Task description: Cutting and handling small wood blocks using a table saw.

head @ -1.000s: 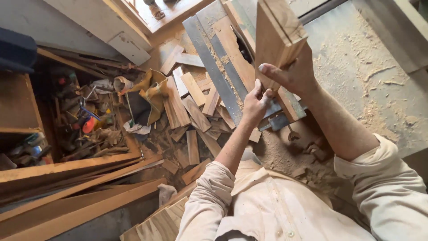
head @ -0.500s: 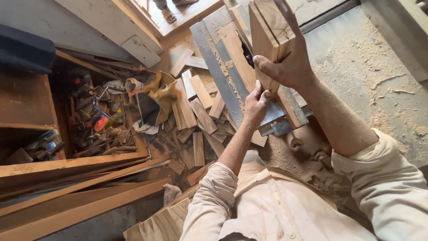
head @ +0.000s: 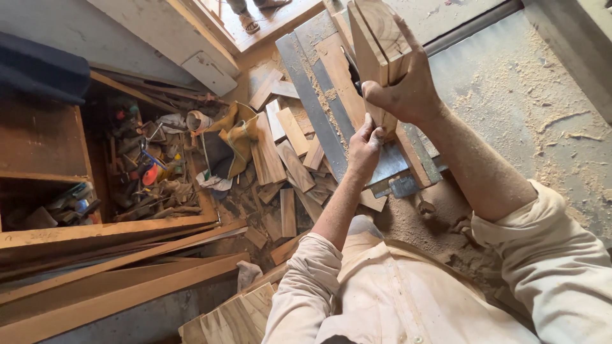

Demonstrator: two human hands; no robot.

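Right hand [head: 408, 89] clenched around stacked wooden blocks [head: 376, 44]; left hand [head: 364, 145] pinches their lower end. Stiff, heavy-looking, dusty: grip mid-length.

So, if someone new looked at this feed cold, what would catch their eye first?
Most likely the thick wooden block held upright in the right hand at top centre, with the left hand touching its lower edge above the metal saw table. Next, the heap of short wood offcuts on the floor at centre, and the open wooden box of jumbled tools at left.
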